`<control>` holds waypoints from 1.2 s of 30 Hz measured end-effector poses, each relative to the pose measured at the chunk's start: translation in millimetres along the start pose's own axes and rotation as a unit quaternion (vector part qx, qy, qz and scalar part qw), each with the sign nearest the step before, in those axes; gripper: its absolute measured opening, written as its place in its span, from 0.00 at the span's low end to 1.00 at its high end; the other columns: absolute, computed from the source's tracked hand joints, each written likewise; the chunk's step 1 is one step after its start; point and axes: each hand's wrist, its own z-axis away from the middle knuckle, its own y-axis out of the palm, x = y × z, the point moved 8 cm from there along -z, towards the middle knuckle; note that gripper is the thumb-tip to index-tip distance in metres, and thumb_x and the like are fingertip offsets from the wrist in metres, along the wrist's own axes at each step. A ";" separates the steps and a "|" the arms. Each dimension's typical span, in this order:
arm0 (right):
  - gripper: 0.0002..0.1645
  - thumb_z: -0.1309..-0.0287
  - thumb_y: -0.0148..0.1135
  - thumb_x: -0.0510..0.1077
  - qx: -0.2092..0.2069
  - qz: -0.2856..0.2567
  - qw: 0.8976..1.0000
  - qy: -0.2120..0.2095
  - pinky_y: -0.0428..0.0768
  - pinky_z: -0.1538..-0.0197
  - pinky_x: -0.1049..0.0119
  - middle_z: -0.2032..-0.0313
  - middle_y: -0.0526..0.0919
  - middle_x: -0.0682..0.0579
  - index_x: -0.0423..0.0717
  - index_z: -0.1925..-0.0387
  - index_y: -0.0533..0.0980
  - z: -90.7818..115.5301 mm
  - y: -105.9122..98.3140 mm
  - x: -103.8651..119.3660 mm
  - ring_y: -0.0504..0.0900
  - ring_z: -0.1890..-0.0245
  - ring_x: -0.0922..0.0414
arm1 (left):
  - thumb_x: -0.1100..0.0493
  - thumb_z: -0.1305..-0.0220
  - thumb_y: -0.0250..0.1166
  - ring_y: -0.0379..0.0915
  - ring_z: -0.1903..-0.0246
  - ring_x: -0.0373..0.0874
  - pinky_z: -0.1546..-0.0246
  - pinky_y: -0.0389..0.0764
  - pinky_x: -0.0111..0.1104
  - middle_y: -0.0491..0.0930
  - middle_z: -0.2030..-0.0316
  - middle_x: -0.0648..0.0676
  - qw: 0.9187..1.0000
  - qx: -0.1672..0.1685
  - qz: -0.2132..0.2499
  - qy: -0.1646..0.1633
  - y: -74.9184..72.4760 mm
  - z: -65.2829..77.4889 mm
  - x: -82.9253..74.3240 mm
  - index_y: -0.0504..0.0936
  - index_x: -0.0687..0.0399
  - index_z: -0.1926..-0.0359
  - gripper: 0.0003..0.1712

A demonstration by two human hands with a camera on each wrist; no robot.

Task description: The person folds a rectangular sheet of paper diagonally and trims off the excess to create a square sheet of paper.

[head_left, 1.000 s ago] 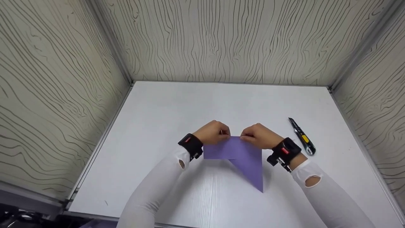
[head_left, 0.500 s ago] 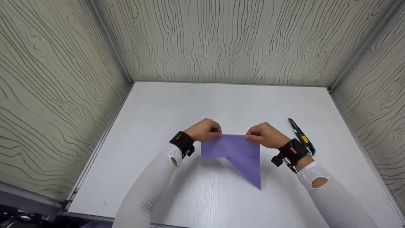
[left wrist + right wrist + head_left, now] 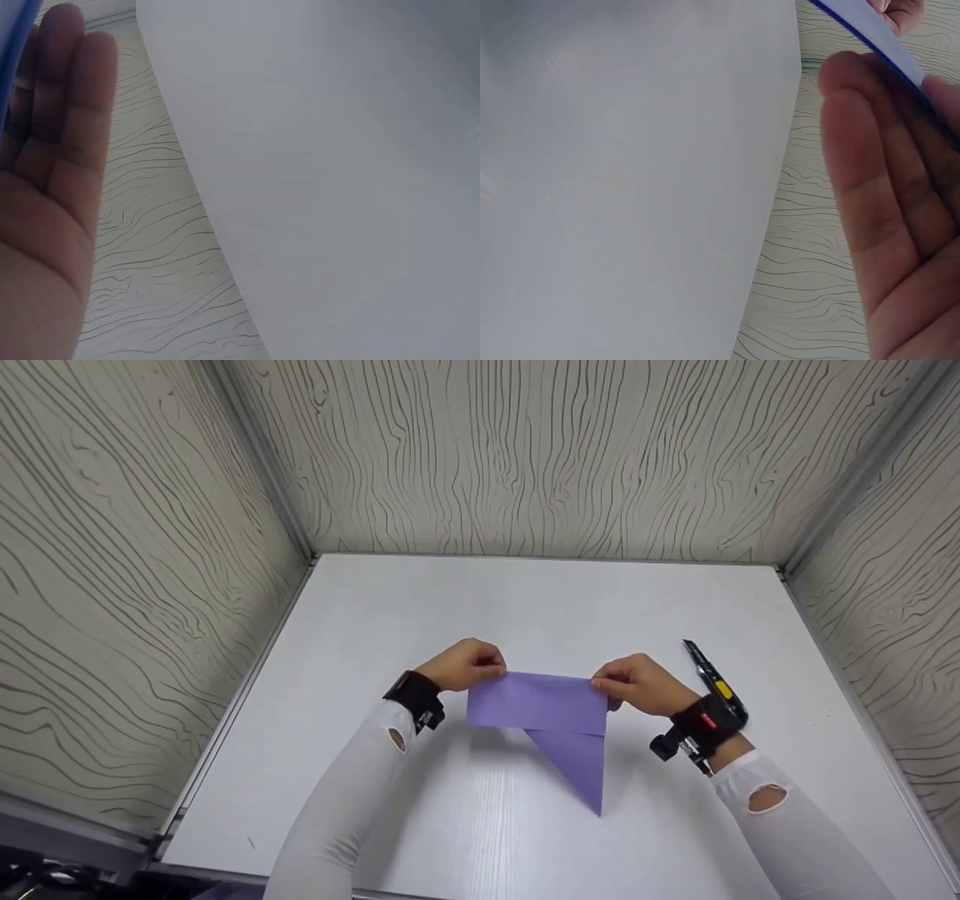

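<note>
I see the purple paper held up just above the white table, roughly over its middle. It is folded: a flat band across the top and a triangular flap hanging from it, its point toward the near edge of the table.

My left hand pinches the paper's upper left corner, fingers curled over the top edge. My right hand pinches the upper right corner the same way. In the left wrist view a blue-looking sliver of the paper shows at the fingers, which lie fairly straight behind it (the thumb is out of frame there). In the right wrist view the paper's edge runs across the fingers, with the far hand's fingertip just beyond.

A utility knife, black with a yellow slider, lies on the table just right of the paper, close behind my right wrist and untouched.
</note>
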 end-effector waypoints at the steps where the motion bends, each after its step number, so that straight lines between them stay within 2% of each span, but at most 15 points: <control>1: 0.12 0.22 0.61 0.37 -0.001 -0.009 1.000 0.002 0.89 0.63 0.69 0.66 0.92 0.40 0.33 0.53 0.88 1.3 -1.1 -0.9 0.89 0.70 0.59 | 0.59 0.21 0.65 0.73 0.65 0.38 0.62 0.75 0.27 0.83 0.66 0.51 1.000 -0.007 0.008 -0.004 -1.8 0.9 2.7 0.88 0.62 0.59 0.11; 5: 0.12 0.21 0.59 0.34 -0.008 -0.031 0.999 -0.003 0.91 0.60 0.68 0.66 0.91 0.37 0.30 0.53 0.86 5.6 -4.3 -2.3 0.91 0.68 0.60 | 0.58 0.20 0.64 0.72 0.64 0.38 0.60 0.73 0.28 0.80 0.66 0.49 0.999 -0.028 0.030 -0.020 -7.2 4.9 14.2 0.87 0.61 0.60 0.11; 10: 0.12 0.22 0.60 0.34 -0.046 -0.046 0.998 -0.017 0.91 0.63 0.66 0.68 0.91 0.35 0.29 0.56 0.86 6.7 -8.0 -5.5 0.92 0.70 0.57 | 0.58 0.20 0.64 0.74 0.63 0.37 0.59 0.77 0.28 0.83 0.64 0.47 0.997 -0.022 0.071 -0.027 -8.0 9.1 21.4 0.88 0.63 0.56 0.12; 12: 0.12 0.23 0.60 0.33 -0.063 -0.055 0.996 -0.018 0.91 0.65 0.66 0.69 0.90 0.34 0.28 0.58 0.86 7.7 -9.9 -7.4 0.92 0.72 0.57 | 0.60 0.20 0.65 0.77 0.63 0.36 0.56 0.83 0.33 0.86 0.64 0.48 0.995 -0.015 0.091 -0.028 -7.6 10.6 22.3 0.89 0.64 0.54 0.12; 14: 0.11 0.24 0.61 0.33 -0.074 -0.060 0.995 -0.015 0.90 0.66 0.67 0.70 0.90 0.33 0.28 0.59 0.87 8.8 -11.0 -9.5 0.92 0.73 0.56 | 0.61 0.21 0.65 0.79 0.65 0.36 0.54 0.88 0.43 0.87 0.64 0.50 0.994 -0.012 0.107 -0.026 -7.5 11.5 21.9 0.90 0.66 0.54 0.11; 16: 0.11 0.25 0.62 0.32 -0.076 -0.056 0.995 -0.011 0.90 0.66 0.68 0.70 0.90 0.34 0.29 0.59 0.87 9.8 -11.0 -10.4 0.90 0.73 0.58 | 0.63 0.22 0.67 0.81 0.66 0.36 0.52 0.89 0.53 0.89 0.64 0.52 0.993 -0.012 0.117 -0.023 -7.4 11.7 20.4 0.90 0.67 0.54 0.10; 18: 0.09 0.27 0.63 0.32 -0.072 -0.041 0.997 -0.009 0.88 0.66 0.69 0.69 0.91 0.36 0.30 0.59 0.88 10.0 -9.8 -9.7 0.88 0.73 0.60 | 0.63 0.24 0.68 0.81 0.67 0.36 0.51 0.89 0.55 0.89 0.65 0.52 0.992 -0.015 0.123 -0.021 -7.4 11.3 17.9 0.90 0.68 0.56 0.10; 23: 0.08 0.29 0.68 0.35 -0.033 0.038 0.999 -0.016 0.84 0.66 0.71 0.66 0.91 0.45 0.37 0.55 0.89 4.5 -2.0 -0.5 0.82 0.71 0.65 | 0.63 0.25 0.70 0.79 0.67 0.37 0.59 0.86 0.35 0.87 0.66 0.50 0.993 -0.012 0.114 -0.018 -4.0 8.4 10.4 0.91 0.66 0.58 0.08; 27: 0.07 0.30 0.69 0.37 -0.001 0.078 0.997 -0.018 0.84 0.64 0.71 0.65 0.92 0.48 0.39 0.54 0.90 -0.4 3.9 8.9 0.82 0.69 0.65 | 0.62 0.25 0.70 0.80 0.66 0.38 0.62 0.84 0.30 0.87 0.66 0.49 0.993 0.000 0.119 -0.017 0.2 6.2 6.0 0.90 0.64 0.58 0.08; 30: 0.07 0.31 0.70 0.35 0.010 0.080 0.997 0.000 0.84 0.63 0.71 0.64 0.93 0.48 0.39 0.56 0.90 -0.9 4.1 11.4 0.84 0.68 0.63 | 0.61 0.26 0.72 0.80 0.70 0.38 0.65 0.84 0.28 0.86 0.69 0.47 0.990 -0.013 0.135 -0.024 -1.0 5.8 8.1 0.90 0.63 0.62 0.08; 33: 0.07 0.32 0.71 0.35 0.014 0.061 0.998 0.019 0.85 0.63 0.71 0.63 0.93 0.45 0.38 0.56 0.90 1.1 2.8 11.2 0.85 0.67 0.61 | 0.61 0.30 0.75 0.79 0.75 0.37 0.69 0.82 0.27 0.84 0.74 0.44 0.988 -0.034 0.147 -0.031 -5.2 7.0 11.7 0.89 0.62 0.67 0.09; 36: 0.06 0.32 0.72 0.37 0.009 0.042 0.999 0.030 0.84 0.66 0.71 0.65 0.92 0.44 0.38 0.59 0.90 2.7 0.4 8.1 0.84 0.70 0.60 | 0.62 0.32 0.77 0.79 0.77 0.36 0.71 0.83 0.26 0.84 0.77 0.43 0.987 -0.041 0.154 -0.034 -7.9 7.7 13.6 0.89 0.61 0.72 0.11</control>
